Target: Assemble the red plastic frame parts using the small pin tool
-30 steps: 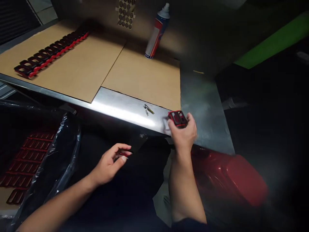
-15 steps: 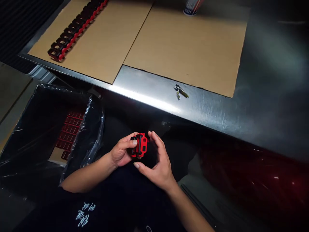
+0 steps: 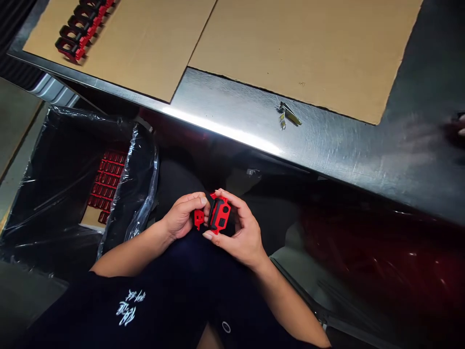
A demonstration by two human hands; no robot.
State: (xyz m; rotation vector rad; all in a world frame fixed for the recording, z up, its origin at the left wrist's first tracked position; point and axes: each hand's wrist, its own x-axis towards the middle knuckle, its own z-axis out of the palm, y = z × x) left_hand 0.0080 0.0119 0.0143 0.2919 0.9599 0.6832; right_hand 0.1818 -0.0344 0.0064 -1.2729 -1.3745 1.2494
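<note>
My hands are together over my lap, below the table edge. My right hand (image 3: 237, 229) grips a red and black plastic part (image 3: 219, 215) between thumb and fingers. A small red plastic piece (image 3: 198, 218) sits apart from that part, pinched at the fingertips of my left hand (image 3: 181, 217). The two pieces are very close together, and I cannot tell whether they touch. My fingers hide part of the larger piece.
A black plastic-lined box (image 3: 69, 160) holds rows of red parts (image 3: 107, 179). Cardboard sheets (image 3: 290, 43) cover the steel table (image 3: 225, 111), with a row of red-black parts (image 3: 74, 39) and a small metal clipper (image 3: 286, 115). A blurred hand (image 3: 458, 127) shows at the right edge.
The small red piece now shows separately from the larger part. My right hand has closed onto the larger part. The view has tilted down, shifting the table upward in the picture.
</note>
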